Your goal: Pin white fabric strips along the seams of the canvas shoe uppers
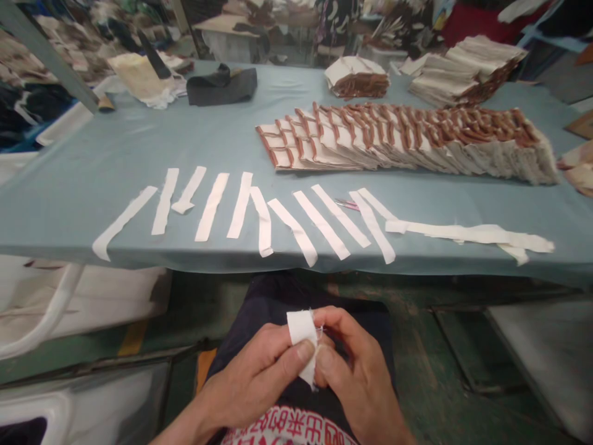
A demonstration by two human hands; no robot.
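Over my lap, in front of the table edge, both hands meet at a white fabric strip (pixel 302 327) with frayed threads along its right side. My left hand (pixel 266 368) is closed on it, the thumb pressed flat on the cloth. At the frayed edge, my right hand (pixel 356 364) is pinched, thumb against fingers, by the loose threads; what lies inside the pinch is too small to make out. Several more white strips (pixel 212 207) lie spread in a row along the front of the table. A longer run of overlapping strips (pixel 472 233) lies at the right.
The blue-green covered table (pixel 115 148) spans the view. Behind the strips lies a long fanned row of cream pieces with brown edging (pixel 398 136). Further back are fabric stacks (pixel 356 77) and a folded dark cloth (pixel 222 85). Small snips (pixel 346 204) lie partly under a strip.
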